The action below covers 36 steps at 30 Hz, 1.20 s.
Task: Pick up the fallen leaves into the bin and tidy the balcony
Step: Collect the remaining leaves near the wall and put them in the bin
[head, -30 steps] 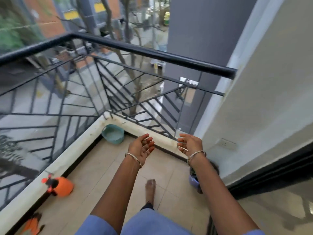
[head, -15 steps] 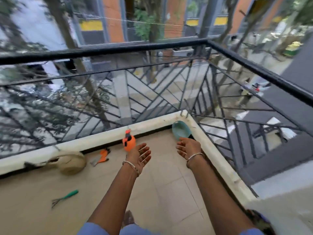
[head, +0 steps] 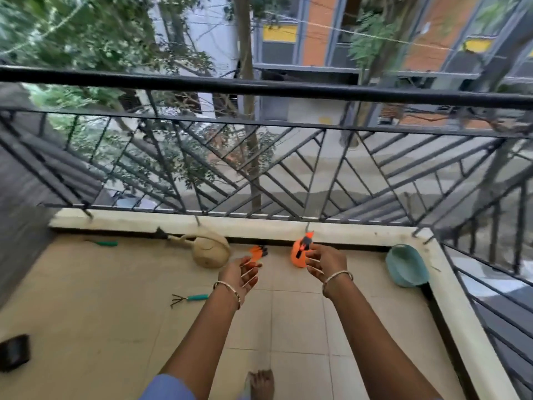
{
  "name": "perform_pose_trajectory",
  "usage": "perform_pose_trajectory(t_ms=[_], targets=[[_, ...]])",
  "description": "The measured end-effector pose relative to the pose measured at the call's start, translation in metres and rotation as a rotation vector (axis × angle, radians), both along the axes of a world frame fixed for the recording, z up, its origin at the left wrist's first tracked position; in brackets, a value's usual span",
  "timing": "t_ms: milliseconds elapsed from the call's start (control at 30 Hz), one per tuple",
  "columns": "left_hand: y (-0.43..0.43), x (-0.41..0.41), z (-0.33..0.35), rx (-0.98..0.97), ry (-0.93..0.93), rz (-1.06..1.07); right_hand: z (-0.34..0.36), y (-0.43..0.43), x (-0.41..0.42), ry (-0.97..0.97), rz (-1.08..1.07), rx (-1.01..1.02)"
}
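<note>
Landmark: orange spray bottle (head: 300, 255), upright on tiled floor (head: 115, 327) at railing kerb. Overlapping bottle's right side: right grip (head: 323, 262), fingers relaxed, empty. Just left of bottle: left grip (head: 240, 274), palm up, empty. Further left: beige watering can (head: 210, 252). Well right of bottle, in corner: teal basin (head: 406, 267).

- A beige watering can (head: 212, 251) lies on the tiled floor (head: 101, 313) near the far kerb (head: 259, 223), spout pointing left.
- An orange spray bottle (head: 298, 256) stands to its right, close to the kerb.
- A small orange-and-black tool (head: 257, 253) lies between them; blur hides what it is.
- A green-handled hand rake (head: 190, 298) lies nearer mid-floor.
- Another green-handled tool (head: 105, 243) lies towards the far-left corner.
- A teal basin (head: 406, 267) leans in the far-right corner.
- A black object (head: 14, 352) sits at the left edge.
- A black metal railing (head: 259, 88) tops the kerb.
</note>
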<state>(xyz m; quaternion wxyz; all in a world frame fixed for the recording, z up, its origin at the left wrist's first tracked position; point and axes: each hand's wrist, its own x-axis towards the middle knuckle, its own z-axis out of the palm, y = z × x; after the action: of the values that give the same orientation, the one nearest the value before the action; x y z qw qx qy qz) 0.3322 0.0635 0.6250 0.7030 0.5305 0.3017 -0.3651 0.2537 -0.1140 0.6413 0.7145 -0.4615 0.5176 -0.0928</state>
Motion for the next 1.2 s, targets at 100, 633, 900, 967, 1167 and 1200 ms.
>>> perform_pose_trajectory(t_ms=[100, 633, 900, 967, 1167, 1200], targets=[[0.027, 0.028, -0.007, 0.015, 0.009, 0.084, -0.011, 0.022, 0.043, 0.013, 0.077, 0.008], [0.091, 0.19, -0.08, 0.06, 0.188, 0.527, -0.094, 0.066, 0.27, 0.234, 0.478, -0.021], [0.094, 0.283, -0.141, 0.199, 0.24, 0.63, -0.165, 0.071, 0.388, 0.315, 0.722, -0.098], [0.097, 0.305, -0.168, 0.24, 0.249, 0.649, -0.188, 0.076, 0.417, 0.329, 0.777, -0.129], [0.104, 0.35, -0.273, 0.312, 0.295, 0.63, -0.288, 0.083, 0.479, 0.495, 0.987, -0.183], [0.105, 0.357, -0.289, 0.322, 0.296, 0.625, -0.306, 0.085, 0.485, 0.516, 1.012, -0.197]])
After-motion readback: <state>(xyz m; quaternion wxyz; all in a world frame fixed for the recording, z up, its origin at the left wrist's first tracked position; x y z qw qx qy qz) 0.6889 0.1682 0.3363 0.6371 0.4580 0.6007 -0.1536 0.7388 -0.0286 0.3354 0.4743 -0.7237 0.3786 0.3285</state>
